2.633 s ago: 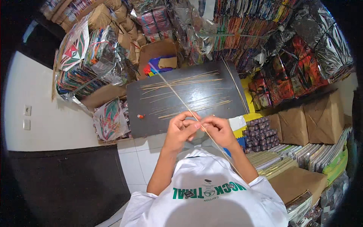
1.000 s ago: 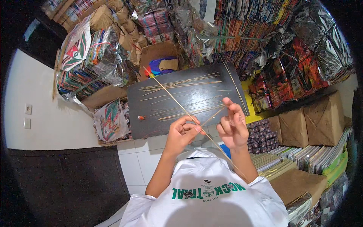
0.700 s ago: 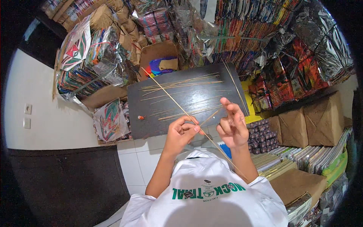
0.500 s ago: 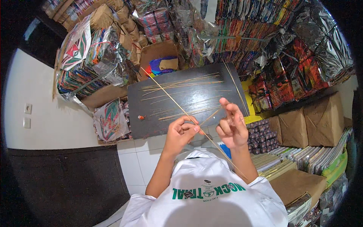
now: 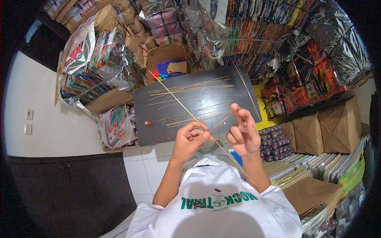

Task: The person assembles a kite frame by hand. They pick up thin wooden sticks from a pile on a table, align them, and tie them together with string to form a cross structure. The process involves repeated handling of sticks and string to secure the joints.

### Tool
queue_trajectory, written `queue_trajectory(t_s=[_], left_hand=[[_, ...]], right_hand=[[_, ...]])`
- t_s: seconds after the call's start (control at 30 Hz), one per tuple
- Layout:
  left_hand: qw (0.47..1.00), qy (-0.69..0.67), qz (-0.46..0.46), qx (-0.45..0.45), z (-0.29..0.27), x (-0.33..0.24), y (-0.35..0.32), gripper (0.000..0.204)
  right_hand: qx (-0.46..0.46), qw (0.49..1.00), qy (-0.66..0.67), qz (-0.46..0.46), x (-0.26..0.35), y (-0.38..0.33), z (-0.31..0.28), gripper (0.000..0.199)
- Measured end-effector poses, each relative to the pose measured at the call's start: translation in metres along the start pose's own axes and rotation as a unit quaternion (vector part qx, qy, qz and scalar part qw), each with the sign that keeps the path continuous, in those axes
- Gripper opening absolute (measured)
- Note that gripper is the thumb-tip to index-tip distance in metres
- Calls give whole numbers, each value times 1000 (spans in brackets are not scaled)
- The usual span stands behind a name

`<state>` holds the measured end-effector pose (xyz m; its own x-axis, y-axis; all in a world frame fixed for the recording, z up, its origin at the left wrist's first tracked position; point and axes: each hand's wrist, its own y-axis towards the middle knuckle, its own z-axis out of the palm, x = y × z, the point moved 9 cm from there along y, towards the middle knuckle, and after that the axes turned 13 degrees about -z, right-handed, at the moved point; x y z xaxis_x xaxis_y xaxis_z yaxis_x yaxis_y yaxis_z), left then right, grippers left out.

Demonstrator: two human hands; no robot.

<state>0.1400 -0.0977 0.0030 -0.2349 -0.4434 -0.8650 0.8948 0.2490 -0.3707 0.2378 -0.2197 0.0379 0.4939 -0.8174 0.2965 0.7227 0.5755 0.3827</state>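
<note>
Below the table's near edge, my left hand pinches two thin bamboo sticks where they cross. The long stick slants from over the table down past my right forearm. The short stick points up toward my right hand. My right hand is raised just right of the sticks, palm toward me. Its upper fingers point up and the others curl inward; anything as fine as a thread between them is too small to make out. An orange thread spool stands at the table's left side.
Many loose bamboo sticks lie across the dark table. Behind it are an open cardboard box and tied stacks of colourful sheets. Brown paper packages stand at right, and a printed kite sheet lies at left.
The tip of the short stick has shifted slightly down and left, away from my right fingers. My left hand and the long stick hold nearly still.
</note>
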Motion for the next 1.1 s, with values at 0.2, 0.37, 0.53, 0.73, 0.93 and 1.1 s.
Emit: queue_trajectory(t_s=[0.2, 0.37, 0.53, 0.73, 0.93, 1.1], left_hand=[[1000, 5, 1, 0, 0, -1, 0, 21], [1000, 9, 3, -1, -2, 0, 1, 21], [1000, 7, 3, 4, -1, -2, 1, 21], [1000, -2, 3, 9, -2, -1, 3, 22], [1000, -16, 4, 17, -4, -1, 3, 21], [1000, -9, 22, 13, -5, -3, 4, 21]], right_hand=[[-6, 1000, -2, 3, 0, 1, -1, 42], [-6, 1000, 0, 7, -2, 1, -1, 43], [2, 1000, 3, 9, -2, 2, 1, 43], [-18, 999, 33, 8, -5, 1, -4, 43], [-24, 995, 96, 25, -12, 0, -6, 42], [-53, 981, 176, 63, -24, -4, -11, 39]])
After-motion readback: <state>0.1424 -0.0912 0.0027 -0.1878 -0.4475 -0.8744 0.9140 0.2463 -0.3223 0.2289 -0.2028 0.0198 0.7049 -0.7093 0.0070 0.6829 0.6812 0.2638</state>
